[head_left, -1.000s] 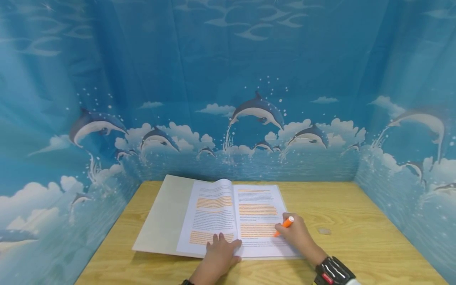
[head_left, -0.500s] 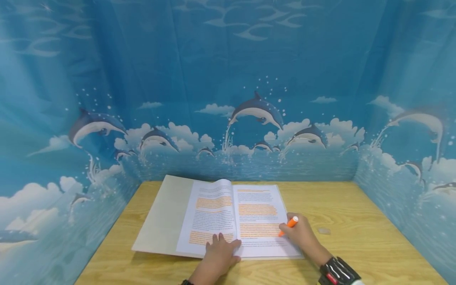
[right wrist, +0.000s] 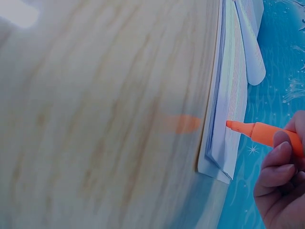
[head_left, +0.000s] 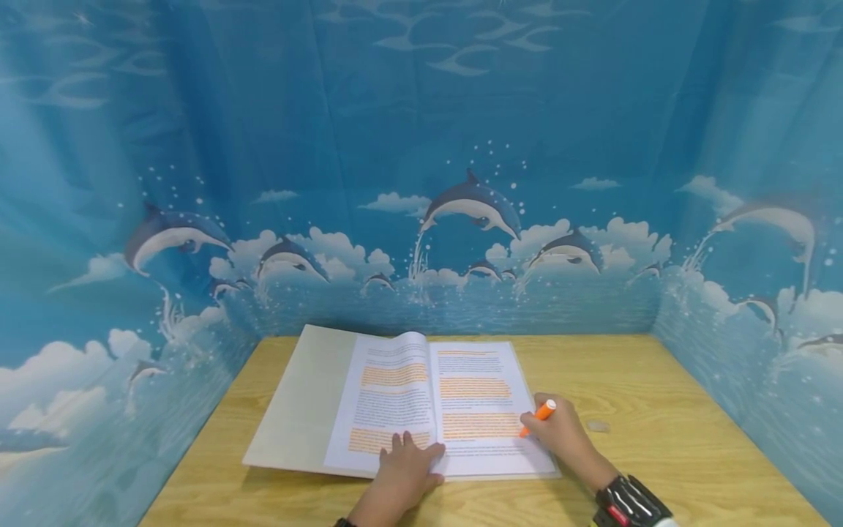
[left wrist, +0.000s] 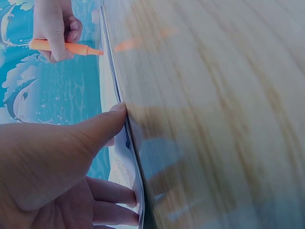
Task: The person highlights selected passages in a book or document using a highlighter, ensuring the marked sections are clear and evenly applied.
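Note:
An open book (head_left: 484,468) with printed pages lies on the wooden table, orange highlighted blocks of text on both pages. My right hand (head_left: 563,433) pinches an orange highlighter (head_left: 544,412), its white end up. In the right wrist view the highlighter's tip (right wrist: 230,124) meets the page, at the right end of the lower highlighted block in the head view. My left hand (head_left: 407,472) rests with spread fingers over the bottom of the book near the spine. The left wrist view shows its thumb (left wrist: 107,126) at the book's lower edge.
The book's pale cover (head_left: 299,399) spreads out to the left of the pages. A small translucent piece (head_left: 598,426) lies on the table (head_left: 691,454) right of my right hand. Blue dolphin-print curtains (head_left: 421,132) enclose the table's back and sides.
My right hand has slid right along the text with the highlighter, lengthening the lowest orange line on the right page. The left hand has stayed in place.

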The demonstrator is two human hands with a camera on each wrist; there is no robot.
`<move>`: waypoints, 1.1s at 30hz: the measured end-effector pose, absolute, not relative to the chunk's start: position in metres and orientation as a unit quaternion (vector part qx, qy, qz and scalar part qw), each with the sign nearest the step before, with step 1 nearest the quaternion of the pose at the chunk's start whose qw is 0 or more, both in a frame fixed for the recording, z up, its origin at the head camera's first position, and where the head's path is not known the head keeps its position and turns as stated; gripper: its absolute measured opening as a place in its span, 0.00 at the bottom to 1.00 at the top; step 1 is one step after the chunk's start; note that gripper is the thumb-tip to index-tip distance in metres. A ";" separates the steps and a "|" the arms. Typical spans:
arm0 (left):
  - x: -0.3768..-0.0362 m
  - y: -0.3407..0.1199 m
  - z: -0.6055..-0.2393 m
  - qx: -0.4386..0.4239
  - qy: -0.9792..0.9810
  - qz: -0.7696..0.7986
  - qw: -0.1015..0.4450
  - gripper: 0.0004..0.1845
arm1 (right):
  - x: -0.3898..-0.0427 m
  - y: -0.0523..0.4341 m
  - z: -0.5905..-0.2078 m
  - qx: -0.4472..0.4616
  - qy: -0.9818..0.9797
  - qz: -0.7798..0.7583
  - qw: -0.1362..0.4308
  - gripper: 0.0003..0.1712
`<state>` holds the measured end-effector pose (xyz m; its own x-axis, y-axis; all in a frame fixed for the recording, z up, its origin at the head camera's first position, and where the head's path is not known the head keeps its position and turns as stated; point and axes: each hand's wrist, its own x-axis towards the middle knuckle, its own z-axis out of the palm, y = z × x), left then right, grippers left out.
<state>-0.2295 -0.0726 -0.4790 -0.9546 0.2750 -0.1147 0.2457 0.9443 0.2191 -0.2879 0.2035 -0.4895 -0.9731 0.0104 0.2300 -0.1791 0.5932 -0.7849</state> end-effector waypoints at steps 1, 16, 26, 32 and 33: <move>-0.229 -0.073 -0.479 0.134 0.983 0.102 0.071 0.26 | -0.288 0.204 -0.490 0.048 -0.886 0.448 0.106 0.21; -0.227 -0.073 -0.478 0.137 0.984 0.101 0.059 0.26 | -0.285 0.204 -0.489 0.061 -0.894 0.426 0.123 0.22; -0.227 -0.073 -0.483 0.137 0.984 0.102 0.057 0.25 | -0.287 0.167 -0.474 0.069 -0.882 0.452 0.119 0.21; -0.229 -0.074 -0.484 0.137 0.983 0.104 0.057 0.23 | -0.287 0.127 -0.475 0.108 -0.864 0.481 0.102 0.20; -0.229 -0.074 -0.485 0.138 0.983 0.105 0.056 0.23 | -0.287 0.122 -0.477 0.116 -0.861 0.485 0.102 0.19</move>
<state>-0.2288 -0.0737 -0.4847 -0.9557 0.2828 -0.0818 0.2592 0.9401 0.2214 -0.2871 0.1217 -0.4768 -0.9522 -0.1004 0.2883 -0.2987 0.5027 -0.8112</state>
